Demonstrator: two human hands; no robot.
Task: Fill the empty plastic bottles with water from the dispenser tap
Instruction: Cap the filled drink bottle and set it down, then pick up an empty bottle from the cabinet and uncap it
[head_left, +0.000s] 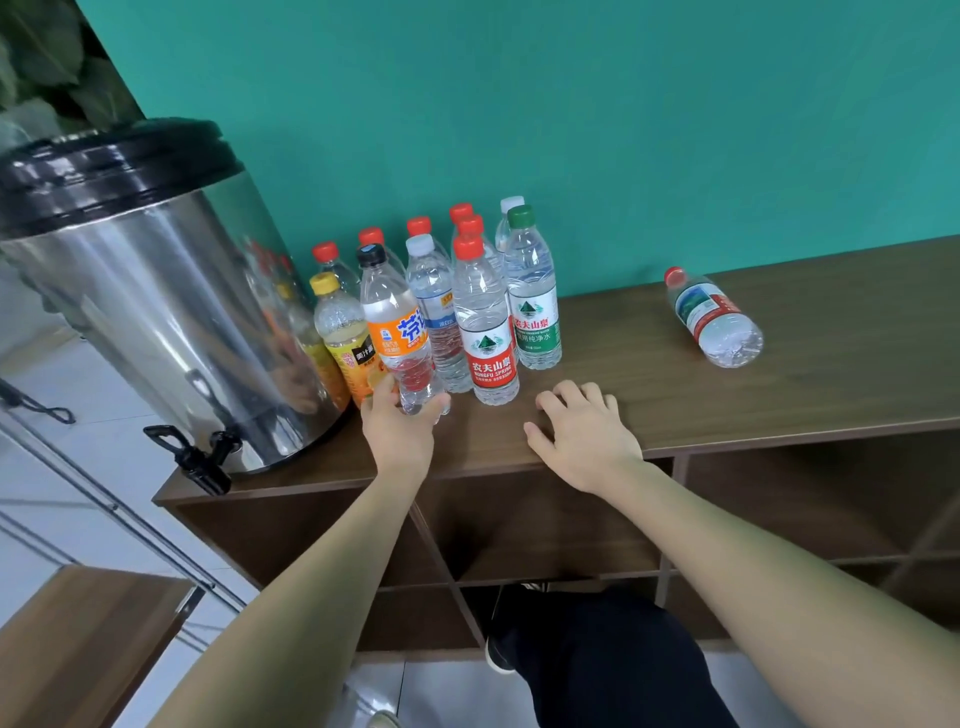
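Single head-worn view, wide-angle, looking forward and steeply down from above the person's arms. Faces a teal wall (623, 130) filling the upper frame; brown shelf top (779, 374) crosses mid-frame, tilted by lens distortion, rising to the right. Camera is close: both forearms enter from the bottom edge, left hand (400, 431) and right hand (582, 436) land near frame centre. Steel dispenser (156, 312) looms large at left, leaning with the wide-angle bend. Bottle cluster (467, 301) sits just above centre. Floor tiles and the person's dark trouser leg (597, 665) show at bottom. No second view to overlap.
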